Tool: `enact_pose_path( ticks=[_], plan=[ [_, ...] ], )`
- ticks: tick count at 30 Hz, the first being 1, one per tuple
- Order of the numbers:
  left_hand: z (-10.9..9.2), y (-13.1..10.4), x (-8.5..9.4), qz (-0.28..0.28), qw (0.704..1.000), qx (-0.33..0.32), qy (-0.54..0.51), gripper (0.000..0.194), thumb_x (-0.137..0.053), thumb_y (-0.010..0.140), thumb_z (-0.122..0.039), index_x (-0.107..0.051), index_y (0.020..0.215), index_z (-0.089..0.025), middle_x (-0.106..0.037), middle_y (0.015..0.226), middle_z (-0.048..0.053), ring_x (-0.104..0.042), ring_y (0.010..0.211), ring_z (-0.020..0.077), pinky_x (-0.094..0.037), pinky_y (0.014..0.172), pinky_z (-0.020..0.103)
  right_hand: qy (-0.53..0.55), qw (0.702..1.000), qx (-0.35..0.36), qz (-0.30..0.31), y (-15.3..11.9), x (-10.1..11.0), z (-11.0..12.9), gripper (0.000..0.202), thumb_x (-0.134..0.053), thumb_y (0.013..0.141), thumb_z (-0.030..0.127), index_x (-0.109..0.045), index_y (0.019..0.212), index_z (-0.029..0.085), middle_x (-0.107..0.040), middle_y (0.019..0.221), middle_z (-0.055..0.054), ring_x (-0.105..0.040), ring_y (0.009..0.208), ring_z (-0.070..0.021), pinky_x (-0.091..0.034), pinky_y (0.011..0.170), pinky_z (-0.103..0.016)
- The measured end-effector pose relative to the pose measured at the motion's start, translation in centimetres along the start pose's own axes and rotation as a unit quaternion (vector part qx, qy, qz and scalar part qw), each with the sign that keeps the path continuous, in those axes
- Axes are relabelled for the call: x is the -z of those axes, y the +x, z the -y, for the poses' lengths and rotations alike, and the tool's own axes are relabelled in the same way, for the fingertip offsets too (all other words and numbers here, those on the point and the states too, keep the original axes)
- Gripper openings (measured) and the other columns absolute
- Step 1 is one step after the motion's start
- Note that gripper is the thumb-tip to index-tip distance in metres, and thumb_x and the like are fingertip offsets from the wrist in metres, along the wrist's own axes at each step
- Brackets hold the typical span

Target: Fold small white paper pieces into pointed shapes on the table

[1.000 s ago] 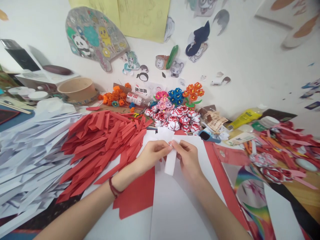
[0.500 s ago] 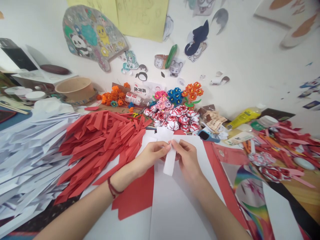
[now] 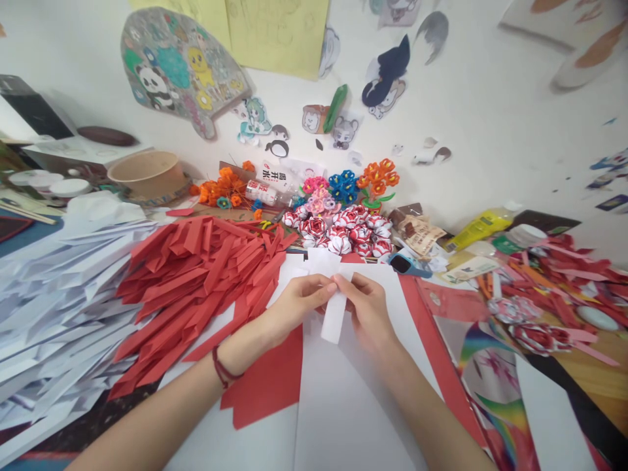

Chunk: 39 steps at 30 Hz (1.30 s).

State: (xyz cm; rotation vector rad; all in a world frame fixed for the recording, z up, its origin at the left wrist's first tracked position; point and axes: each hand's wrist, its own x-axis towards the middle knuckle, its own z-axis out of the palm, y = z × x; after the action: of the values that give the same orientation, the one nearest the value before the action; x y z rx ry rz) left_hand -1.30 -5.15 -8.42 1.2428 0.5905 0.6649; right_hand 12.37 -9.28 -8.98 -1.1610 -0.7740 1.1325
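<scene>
A short white paper strip (image 3: 333, 319) hangs between my hands over the white sheets (image 3: 343, 405). My left hand (image 3: 305, 299) pinches its upper part from the left, thumb tip at the strip's edge. From the right, my right hand (image 3: 366, 304) grips the same part, its thumb meeting the left thumb. The fingers behind the paper are partly hidden. Just beyond the hands lies a small white paper piece (image 3: 324, 261). Red paper (image 3: 267, 383) shows beneath my left forearm.
Folded white strips (image 3: 63, 307) and red strips (image 3: 196, 275) are heaped at the left. Red-and-white paper flowers (image 3: 343, 232) sit behind the hands, near a blue watch (image 3: 401, 263). A yellow bottle (image 3: 481, 229) and a plastic bag (image 3: 495, 373) are at the right.
Both hands keep hold of the strip in nearly the same place. The strip's lower end has shifted very slightly.
</scene>
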Motion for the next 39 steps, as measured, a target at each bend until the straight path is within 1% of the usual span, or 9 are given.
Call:
enact_pose_path(
  ticks=[6, 9, 12, 17, 22, 25, 30, 33, 39],
  plan=[
    [-0.06, -0.04, -0.05, -0.005, 1.000, -0.007, 0.004, 0.031, -0.056, 0.085, -0.043, -0.062, 0.087, -0.013, -0.062, 0.084, 0.004, -0.054, 0.078, 0.0133, -0.042, 0.070, 0.023, 0.008, 1.000, -0.005, -0.005, 0.02, 0.09, 0.06, 0.024, -0.077, 0.066, 0.037, -0.070, 0.073, 0.015, -0.061, 0.067, -0.001, -0.051, 0.059, -0.0118, -0.039, 0.054, -0.026],
    [0.01, 0.04, 0.03, -0.008, 1.000, -0.009, 0.005, 0.031, -0.056, 0.085, -0.044, -0.061, 0.085, -0.013, -0.062, 0.082, 0.003, -0.055, 0.075, 0.0128, -0.041, 0.069, 0.023, -0.002, 1.000, -0.003, -0.001, 0.07, 0.16, 0.02, 0.025, -0.076, 0.067, 0.038, -0.071, 0.077, 0.015, -0.061, 0.067, -0.002, -0.051, 0.059, -0.0119, -0.039, 0.054, -0.026],
    [-0.01, 0.13, 0.03, -0.021, 1.000, -0.002, 0.009, 0.032, -0.059, 0.083, -0.045, -0.060, 0.079, -0.013, -0.062, 0.076, 0.002, -0.054, 0.070, 0.0121, -0.041, 0.066, 0.023, -0.029, 0.999, 0.021, 0.000, 0.17, 0.22, -0.04, 0.025, -0.074, 0.069, 0.039, -0.071, 0.074, 0.015, -0.057, 0.062, 0.000, -0.047, 0.055, -0.0108, -0.037, 0.051, -0.026],
    [-0.02, 0.22, -0.13, -0.055, 0.998, -0.013, 0.042, 0.035, -0.062, 0.079, -0.045, -0.057, 0.068, -0.013, -0.054, 0.062, -0.002, -0.047, 0.059, 0.0084, -0.034, 0.057, 0.020, -0.070, 0.995, 0.063, -0.015, 0.22, 0.23, -0.01, 0.025, -0.073, 0.070, 0.040, -0.070, 0.068, 0.015, -0.048, 0.053, 0.003, -0.039, 0.051, -0.0087, -0.032, 0.049, -0.025],
    [0.57, 0.37, -0.10, -0.069, 0.994, -0.034, 0.077, 0.038, -0.062, 0.078, -0.047, -0.053, 0.066, -0.013, -0.048, 0.059, -0.003, -0.042, 0.056, 0.0076, -0.031, 0.053, 0.020, -0.074, 0.994, 0.073, -0.031, -0.03, 0.05, -0.10, 0.023, -0.073, 0.071, 0.039, -0.071, 0.070, 0.016, -0.045, 0.054, 0.004, -0.035, 0.052, -0.0082, -0.027, 0.049, -0.025],
    [0.74, 0.38, -0.10, -0.065, 0.994, -0.041, 0.080, 0.039, -0.062, 0.078, -0.049, -0.053, 0.066, -0.013, -0.049, 0.059, -0.003, -0.043, 0.056, 0.0080, -0.032, 0.053, 0.021, -0.065, 0.993, 0.087, -0.052, -0.15, -0.10, -0.20, 0.023, -0.074, 0.070, 0.039, -0.071, 0.071, 0.016, -0.044, 0.054, 0.004, -0.035, 0.053, -0.0087, -0.028, 0.049, -0.025],
    [0.77, 0.26, -0.19, -0.033, 0.996, -0.030, 0.071, 0.038, -0.062, 0.078, -0.049, -0.058, 0.071, -0.012, -0.058, 0.064, 0.001, -0.049, 0.058, 0.0098, -0.035, 0.055, 0.021, -0.034, 0.993, 0.091, -0.071, -0.09, -0.10, -0.33, 0.024, -0.075, 0.069, 0.040, -0.070, 0.071, 0.017, -0.046, 0.055, 0.004, -0.036, 0.052, -0.0085, -0.029, 0.048, -0.024],
    [0.79, 0.13, -0.26, -0.043, 0.995, -0.030, 0.083, 0.037, -0.062, 0.078, -0.048, -0.057, 0.068, -0.013, -0.059, 0.064, 0.001, -0.050, 0.058, 0.0101, -0.035, 0.054, 0.021, -0.034, 0.992, 0.093, -0.075, -0.02, 0.03, -0.53, 0.023, -0.075, 0.069, 0.040, -0.070, 0.069, 0.017, -0.046, 0.056, 0.004, -0.035, 0.052, -0.0084, -0.028, 0.049, -0.025],
    [0.39, -0.36, -0.59, -0.078, 0.982, -0.055, 0.163, 0.036, -0.059, 0.081, -0.045, -0.055, 0.063, -0.014, -0.053, 0.057, -0.002, -0.047, 0.053, 0.0087, -0.032, 0.051, 0.020, -0.030, 0.991, 0.106, -0.071, -0.08, 0.08, -0.83, 0.021, -0.074, 0.071, 0.037, -0.069, 0.068, 0.017, -0.048, 0.058, 0.003, -0.036, 0.055, -0.0090, -0.027, 0.052, -0.025]
  ],
)
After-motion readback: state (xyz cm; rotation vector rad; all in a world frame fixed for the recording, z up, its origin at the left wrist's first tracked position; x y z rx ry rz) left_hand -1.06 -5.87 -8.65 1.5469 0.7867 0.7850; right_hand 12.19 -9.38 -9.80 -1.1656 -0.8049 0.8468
